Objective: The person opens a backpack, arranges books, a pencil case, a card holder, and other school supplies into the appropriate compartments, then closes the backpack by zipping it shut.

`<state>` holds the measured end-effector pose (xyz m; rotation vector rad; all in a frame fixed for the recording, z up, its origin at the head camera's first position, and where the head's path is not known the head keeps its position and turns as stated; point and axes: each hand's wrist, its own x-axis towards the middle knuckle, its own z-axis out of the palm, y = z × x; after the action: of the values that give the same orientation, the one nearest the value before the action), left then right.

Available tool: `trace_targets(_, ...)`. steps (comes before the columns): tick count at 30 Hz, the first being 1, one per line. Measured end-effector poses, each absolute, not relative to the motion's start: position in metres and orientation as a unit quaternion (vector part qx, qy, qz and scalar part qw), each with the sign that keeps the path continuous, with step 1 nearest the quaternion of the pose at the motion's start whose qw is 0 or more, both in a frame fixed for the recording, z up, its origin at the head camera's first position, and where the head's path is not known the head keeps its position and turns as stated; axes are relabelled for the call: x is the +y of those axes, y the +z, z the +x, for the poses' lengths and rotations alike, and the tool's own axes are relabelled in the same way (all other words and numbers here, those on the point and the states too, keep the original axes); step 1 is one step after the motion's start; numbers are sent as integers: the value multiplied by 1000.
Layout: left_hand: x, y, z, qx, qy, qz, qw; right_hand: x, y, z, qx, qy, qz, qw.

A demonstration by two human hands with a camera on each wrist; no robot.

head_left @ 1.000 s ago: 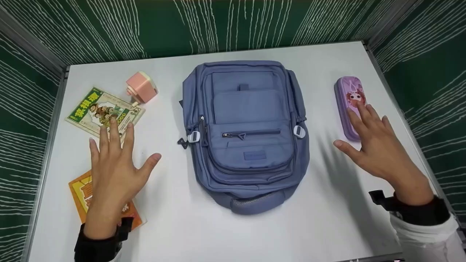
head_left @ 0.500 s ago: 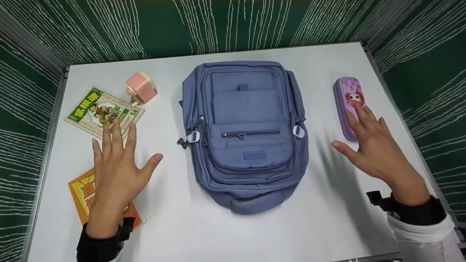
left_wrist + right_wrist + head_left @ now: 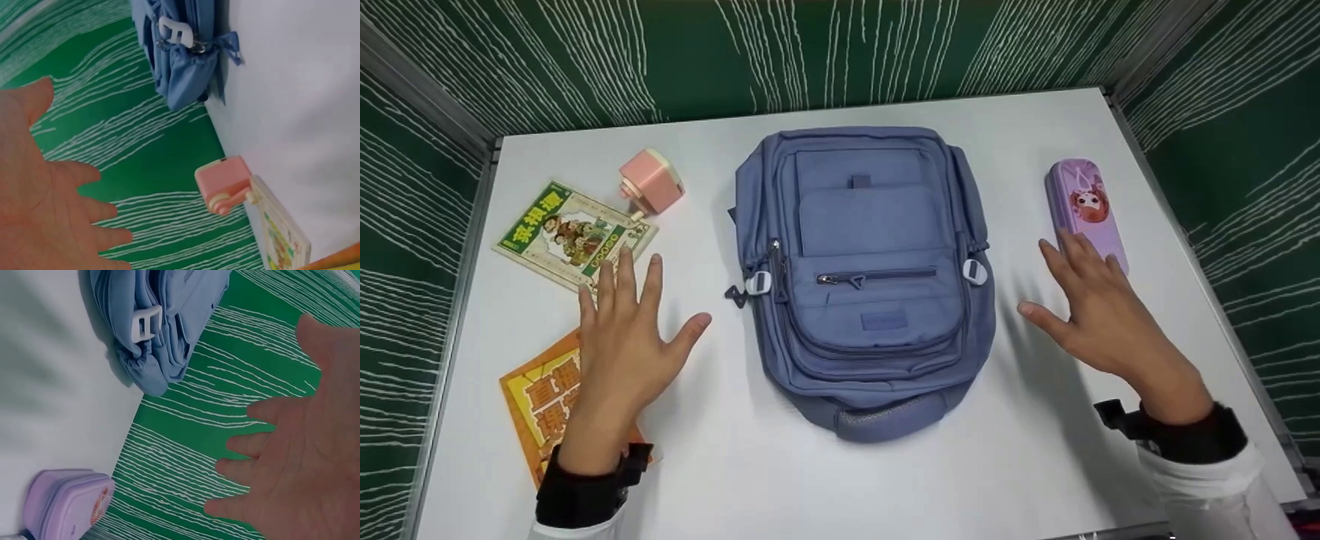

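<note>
A blue backpack (image 3: 877,225) lies flat in the middle of the white table, its front pocket facing up. My left hand (image 3: 626,352), fingers spread and holding nothing, hovers left of it and partly hides an orange book (image 3: 536,390). Its fingertips overlap the lower edge of a green-and-cream book (image 3: 574,236) in the head view. On the other side, my right hand (image 3: 1102,315) is spread above the table with nothing in it. Those fingers overlap the lower end of a purple pencil case (image 3: 1084,195) with a cartoon girl on its lid.
A pink pencil sharpener (image 3: 652,182) with a crank stands beside the green-and-cream book at the back left. Green walls (image 3: 840,52) with white streaks enclose the white table (image 3: 825,495) at the back and both sides.
Both hands have drifted inward toward the backpack, staying spread. More of the orange book now shows, and the right hand has slid down off the pencil case's picture.
</note>
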<state>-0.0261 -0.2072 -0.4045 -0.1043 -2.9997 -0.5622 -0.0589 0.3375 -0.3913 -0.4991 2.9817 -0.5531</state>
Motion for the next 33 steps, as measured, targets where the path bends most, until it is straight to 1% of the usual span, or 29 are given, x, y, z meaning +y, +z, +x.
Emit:
trace_targets(7, -200, -417, -42, -979, -198, -42, 20, 323, -409, -53, 965, -179, -188, 43)
trace_targets(13, -187, -424, -59, -970, -238, -45, -14, 302, -428, -39, 958, -174, -224, 46)
trace_targets(20, -168, -429, -86, -958, -283, -44, -21, 267, -442, -23, 937, -165, -306, 20)
trace_targets(23, -162, -433, -101, -952, -302, -39, -31, 253, -445, -16, 930, -164, -330, 14)
trace_targets(29, -157, -442, -130, -936, -345, -14, -61, 230, -448, -5, 917, -163, -364, 22)
trace_targets(31, -156, -446, -138, -935, -348, -3, -69, 224, -449, -2, 911, -160, -381, 12)
trace_targets(33, -154, -450, -143, -936, -345, 5, -71, 218, -452, 1, 901, -156, -405, -12)
